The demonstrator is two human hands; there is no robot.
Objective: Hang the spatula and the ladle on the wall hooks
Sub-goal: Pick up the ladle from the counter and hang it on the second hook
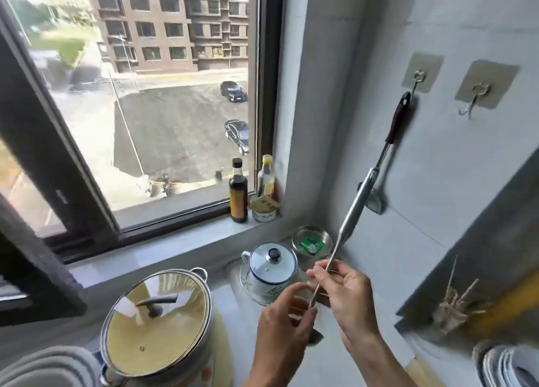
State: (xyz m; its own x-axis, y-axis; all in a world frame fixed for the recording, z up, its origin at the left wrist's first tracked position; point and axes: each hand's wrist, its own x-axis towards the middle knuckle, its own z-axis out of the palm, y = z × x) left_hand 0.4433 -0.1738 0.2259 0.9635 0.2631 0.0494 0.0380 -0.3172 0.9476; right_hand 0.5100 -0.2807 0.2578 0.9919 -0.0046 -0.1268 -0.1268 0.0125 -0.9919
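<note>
A spatula (397,121) with a dark red handle hangs from the left wall hook (419,78), its steel blade low against the tiles. The right wall hook (478,95) carries nothing. Both my hands hold a steel ladle (358,203) tilted, with its thick handle pointing up toward the wall in front of the spatula's blade. My right hand (347,293) pinches the thin shaft. My left hand (284,325) grips the shaft lower down, and the ladle's bowl peeks out beneath it.
A pot with a glass lid (156,308) stands at the lower left, a lidded enamel cup (272,273) and a steel bowl (312,240) in the corner. Two bottles (238,194) stand on the windowsill. A chopstick holder (455,310) and stacked plates (501,366) are on the right.
</note>
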